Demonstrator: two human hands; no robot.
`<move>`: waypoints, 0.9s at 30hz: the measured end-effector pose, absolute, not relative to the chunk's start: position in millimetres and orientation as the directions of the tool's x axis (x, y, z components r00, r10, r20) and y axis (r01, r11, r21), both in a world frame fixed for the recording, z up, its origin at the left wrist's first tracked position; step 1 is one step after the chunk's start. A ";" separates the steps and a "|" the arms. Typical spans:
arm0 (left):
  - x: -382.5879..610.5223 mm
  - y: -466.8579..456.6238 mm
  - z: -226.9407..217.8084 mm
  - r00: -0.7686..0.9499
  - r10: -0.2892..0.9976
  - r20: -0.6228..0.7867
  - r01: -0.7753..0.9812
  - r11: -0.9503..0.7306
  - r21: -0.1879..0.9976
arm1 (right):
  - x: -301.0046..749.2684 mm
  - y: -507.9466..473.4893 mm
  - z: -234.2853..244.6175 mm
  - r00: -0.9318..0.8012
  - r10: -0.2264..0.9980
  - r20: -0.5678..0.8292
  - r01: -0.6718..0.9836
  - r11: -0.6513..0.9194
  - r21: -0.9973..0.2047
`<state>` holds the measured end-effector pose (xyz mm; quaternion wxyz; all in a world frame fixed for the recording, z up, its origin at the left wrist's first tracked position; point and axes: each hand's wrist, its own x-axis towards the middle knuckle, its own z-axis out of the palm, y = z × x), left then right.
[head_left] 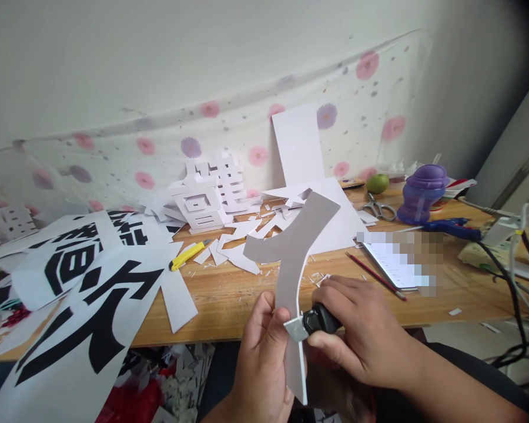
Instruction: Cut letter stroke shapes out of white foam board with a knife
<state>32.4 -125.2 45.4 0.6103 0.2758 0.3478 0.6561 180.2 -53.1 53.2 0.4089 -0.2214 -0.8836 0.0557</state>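
My left hand [262, 358] grips the lower stem of a white foam-board cutout [293, 247] shaped like a branching stroke, holding it upright in front of the wooden table edge. My right hand [357, 326] is closed around a black-handled utility knife [320, 320]. Its blade [296, 329] lies against the cutout's edge, just above my left thumb.
On the wooden table [229, 294] lie paper sheets with large black characters [88, 294], a yellow utility knife [188, 254], stacked white cutout characters [207, 197], a red pencil [374, 275], scissors [379, 207], a purple container [423, 191], a blue glue gun [449, 226] and cables at right.
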 end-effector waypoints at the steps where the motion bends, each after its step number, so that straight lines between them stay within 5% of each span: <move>1: 32.4 -125.4 44.6 -0.094 0.994 -0.061 -0.604 -0.008 0.797 | 180.9 -52.6 52.8 -0.565 0.439 0.698 0.352 0.894 -0.278; 27: 32.4 -130.4 45.4 -0.029 0.997 -0.077 -0.595 0.044 0.803 | 183.7 -50.3 55.1 -0.565 0.462 0.684 0.340 0.885 -0.317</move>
